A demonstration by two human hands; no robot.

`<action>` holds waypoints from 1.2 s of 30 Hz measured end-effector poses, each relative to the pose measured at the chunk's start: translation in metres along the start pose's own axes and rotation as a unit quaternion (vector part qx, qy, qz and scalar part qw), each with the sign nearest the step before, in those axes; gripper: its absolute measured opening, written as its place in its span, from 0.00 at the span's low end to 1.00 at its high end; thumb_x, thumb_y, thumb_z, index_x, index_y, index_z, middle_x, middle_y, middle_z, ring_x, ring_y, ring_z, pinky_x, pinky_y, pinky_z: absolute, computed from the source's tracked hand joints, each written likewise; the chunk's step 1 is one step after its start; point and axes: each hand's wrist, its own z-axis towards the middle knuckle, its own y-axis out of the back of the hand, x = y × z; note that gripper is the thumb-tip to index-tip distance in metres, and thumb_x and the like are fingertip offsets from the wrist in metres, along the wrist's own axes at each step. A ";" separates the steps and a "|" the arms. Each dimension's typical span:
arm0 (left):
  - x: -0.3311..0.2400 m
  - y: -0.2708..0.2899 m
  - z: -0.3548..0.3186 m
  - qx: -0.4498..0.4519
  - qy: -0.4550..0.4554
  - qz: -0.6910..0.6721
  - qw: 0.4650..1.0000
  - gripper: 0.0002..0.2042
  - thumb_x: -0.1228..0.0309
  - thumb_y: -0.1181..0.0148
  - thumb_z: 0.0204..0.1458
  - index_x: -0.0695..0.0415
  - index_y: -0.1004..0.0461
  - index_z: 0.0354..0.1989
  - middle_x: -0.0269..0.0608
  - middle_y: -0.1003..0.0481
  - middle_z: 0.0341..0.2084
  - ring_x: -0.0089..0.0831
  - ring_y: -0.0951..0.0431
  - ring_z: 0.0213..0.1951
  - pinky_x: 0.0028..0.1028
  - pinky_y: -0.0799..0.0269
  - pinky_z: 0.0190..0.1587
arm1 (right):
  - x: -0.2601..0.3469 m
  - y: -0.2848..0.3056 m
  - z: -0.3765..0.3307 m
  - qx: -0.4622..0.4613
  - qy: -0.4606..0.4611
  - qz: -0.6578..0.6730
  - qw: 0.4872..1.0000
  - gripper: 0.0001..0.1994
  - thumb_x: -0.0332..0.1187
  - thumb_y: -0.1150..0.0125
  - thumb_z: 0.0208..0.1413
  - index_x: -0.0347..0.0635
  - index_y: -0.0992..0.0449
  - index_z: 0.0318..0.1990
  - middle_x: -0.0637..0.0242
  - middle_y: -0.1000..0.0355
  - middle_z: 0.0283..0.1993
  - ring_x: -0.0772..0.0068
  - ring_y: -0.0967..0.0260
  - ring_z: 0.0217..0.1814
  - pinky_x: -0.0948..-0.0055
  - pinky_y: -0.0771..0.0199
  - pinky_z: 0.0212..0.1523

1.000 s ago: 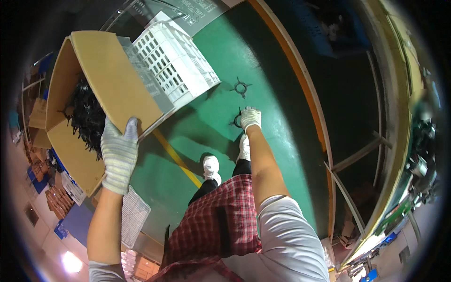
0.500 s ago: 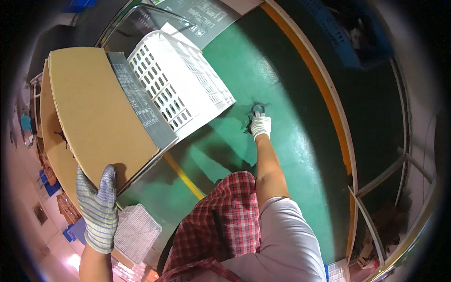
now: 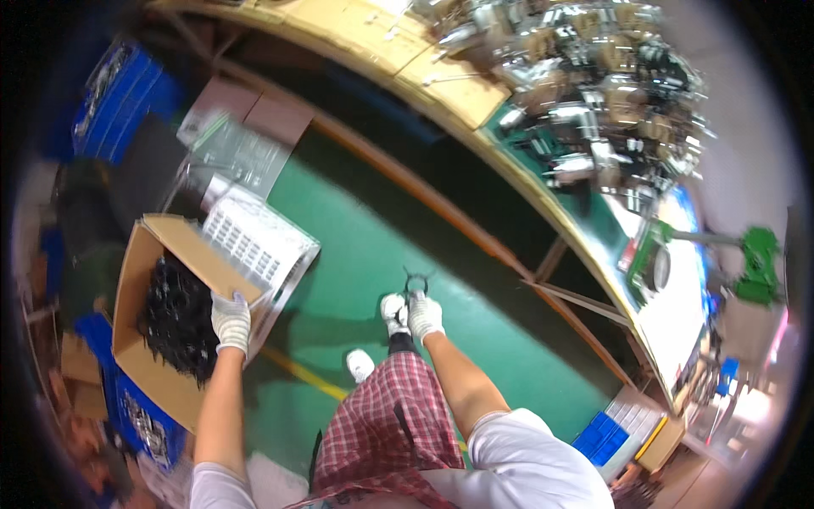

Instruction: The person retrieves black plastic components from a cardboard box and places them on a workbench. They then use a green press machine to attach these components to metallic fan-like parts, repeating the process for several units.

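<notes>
My left hand, in a light knitted glove, grips the edge of a cardboard flap. The flap belongs to an open cardboard box at the left, which holds a heap of black plastic-looking parts. My right hand, gloved too, is stretched out low over the green floor. Its fingers pinch a black ring-shaped part with thin prongs sticking out from the rim. The ring is blurred, and my fingertips hide its near side.
A white slotted crate stands just beyond the box. Blue bins sit at the far left. Across the right runs a long workbench heaped with metal parts, with a green hand press on it. My shoes show on the floor.
My view has swung right and widened, bringing the workbench and the box's inside into sight. My left hand still grips the flap, and the ring part stays in my right hand.
</notes>
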 end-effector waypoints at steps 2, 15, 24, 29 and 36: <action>0.028 -0.014 0.010 -0.029 -0.026 -0.015 0.999 0.26 0.65 0.44 0.54 0.66 0.40 0.58 0.63 0.27 0.47 0.56 0.26 0.49 0.42 0.30 0.51 | -0.021 0.057 -0.059 -0.053 0.081 -0.055 0.994 0.13 0.34 0.49 0.55 0.44 0.26 0.46 0.55 0.24 0.40 0.49 0.26 0.40 0.55 0.26 0.44; -0.088 0.002 -0.148 0.038 -0.071 0.029 0.996 0.35 0.68 0.41 0.49 0.63 0.47 0.65 0.59 0.40 0.60 0.54 0.36 0.59 0.42 0.37 0.60 | -0.140 0.337 -0.227 -0.290 0.017 -0.114 0.950 0.16 0.30 0.43 0.49 0.46 0.25 0.47 0.68 0.32 0.54 0.62 0.30 0.43 0.61 0.29 0.41; -0.371 -0.035 -0.183 0.241 -0.296 -0.003 0.924 0.24 0.65 0.41 0.49 0.59 0.32 0.56 0.55 0.29 0.51 0.50 0.29 0.53 0.40 0.33 0.55 | -0.167 0.545 -0.085 -0.368 0.101 -0.148 0.912 0.21 0.30 0.45 0.49 0.40 0.29 0.54 0.64 0.38 0.62 0.62 0.31 0.51 0.64 0.30 0.47; -0.490 -0.033 -0.172 0.230 -0.324 0.063 0.916 0.27 0.64 0.40 0.49 0.53 0.36 0.59 0.50 0.30 0.51 0.47 0.29 0.53 0.41 0.32 0.54 | -0.104 0.654 0.000 -0.345 0.193 -0.111 0.912 0.12 0.36 0.54 0.63 0.47 0.28 0.50 0.56 0.25 0.41 0.55 0.27 0.41 0.58 0.29 0.42; -0.589 -0.079 -0.154 0.130 -0.393 0.053 0.909 0.39 0.65 0.32 0.41 0.56 0.45 0.63 0.50 0.34 0.53 0.48 0.33 0.54 0.42 0.34 0.54 | -0.165 0.676 0.120 -0.335 0.181 -0.173 0.908 0.21 0.37 0.54 0.61 0.50 0.35 0.61 0.50 0.25 0.45 0.49 0.29 0.50 0.55 0.33 0.54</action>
